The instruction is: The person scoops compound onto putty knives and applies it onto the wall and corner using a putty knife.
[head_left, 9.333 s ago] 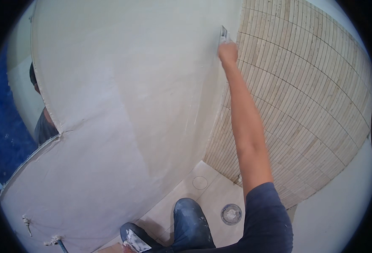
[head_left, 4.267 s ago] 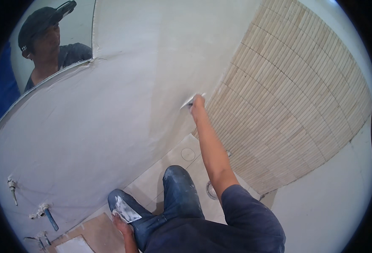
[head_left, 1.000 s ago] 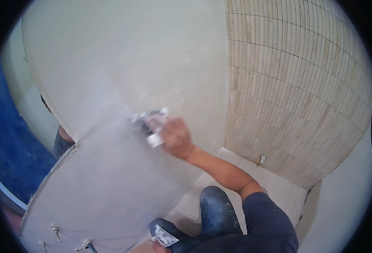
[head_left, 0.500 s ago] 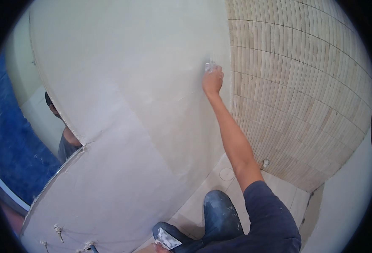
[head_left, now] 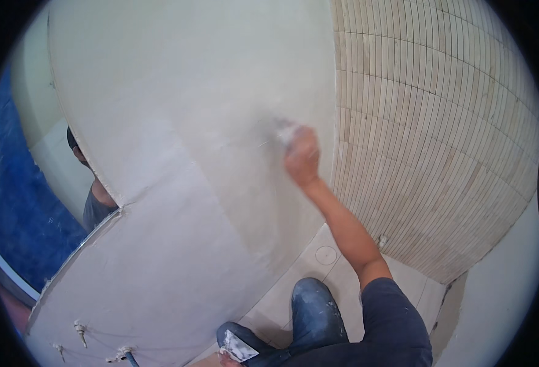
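Note:
My right hand [head_left: 302,156] is closed round a small scraper [head_left: 283,130], smeared by motion, with whitish filler on it. Its blade lies at or close to the pale plastered wall [head_left: 159,110], left of the corner with the ribbed tile. Low in the picture, my left hand [head_left: 228,361] shows only in part. It grips a flat putty blade [head_left: 239,347] that carries a lump of white putty, held in front of my left knee.
Ribbed beige tile [head_left: 428,134] covers the adjoining wall, with a small fitting [head_left: 382,241] near its foot. A round cover [head_left: 326,255] is set in the tiled floor. Pipe stubs [head_left: 80,333] jut out lower left. Past the wall's edge appear a blue surface [head_left: 25,202] and part of a person [head_left: 98,205].
My right hand has swept down and a little left across the plaster with the scraper. The left hand and its putty blade stay nearly where they were.

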`<state>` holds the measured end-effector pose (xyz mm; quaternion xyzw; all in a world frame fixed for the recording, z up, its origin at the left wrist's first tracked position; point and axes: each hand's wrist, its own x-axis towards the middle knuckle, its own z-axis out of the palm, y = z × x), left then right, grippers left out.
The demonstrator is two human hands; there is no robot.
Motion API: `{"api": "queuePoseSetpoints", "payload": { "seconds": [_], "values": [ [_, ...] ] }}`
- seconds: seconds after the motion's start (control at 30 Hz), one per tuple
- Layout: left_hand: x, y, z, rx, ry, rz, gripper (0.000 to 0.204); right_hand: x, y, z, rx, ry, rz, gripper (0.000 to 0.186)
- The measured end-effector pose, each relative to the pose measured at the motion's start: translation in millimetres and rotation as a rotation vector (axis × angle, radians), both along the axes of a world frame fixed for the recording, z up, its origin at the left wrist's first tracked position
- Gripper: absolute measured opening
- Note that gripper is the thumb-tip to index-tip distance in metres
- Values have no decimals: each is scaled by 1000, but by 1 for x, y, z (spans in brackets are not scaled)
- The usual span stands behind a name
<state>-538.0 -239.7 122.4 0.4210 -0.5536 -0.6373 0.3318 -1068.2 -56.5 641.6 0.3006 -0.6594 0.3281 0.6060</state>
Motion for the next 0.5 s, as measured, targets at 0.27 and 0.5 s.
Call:
{"api": "queuePoseSetpoints", "payload": {
  "seconds": [0.27,0.5],
  "values": [
    [-1,-4,-20,-132,1,-116,49,-122,51,41,-487,-659,-154,31],
    [0,-3,-13,105,59,17,47,21,-72,-10,-74,-54,-158,47]
  ]
}}
